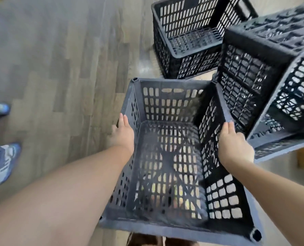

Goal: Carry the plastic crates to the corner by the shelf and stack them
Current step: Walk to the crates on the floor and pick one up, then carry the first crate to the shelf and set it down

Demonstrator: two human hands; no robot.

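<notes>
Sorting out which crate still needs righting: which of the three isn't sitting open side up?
The crate at right: it is tipped, solid base showing on top. The far crate and the held crate both have their openings facing up.

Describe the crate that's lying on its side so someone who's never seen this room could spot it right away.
Start from the wood-plank floor and find the three black slotted plastic crates. The tipped crate is at the right edge, beside the held crate gripped by the left hand and right hand, with the upright crate behind. Only it shows its ribbed underside on top.
</notes>
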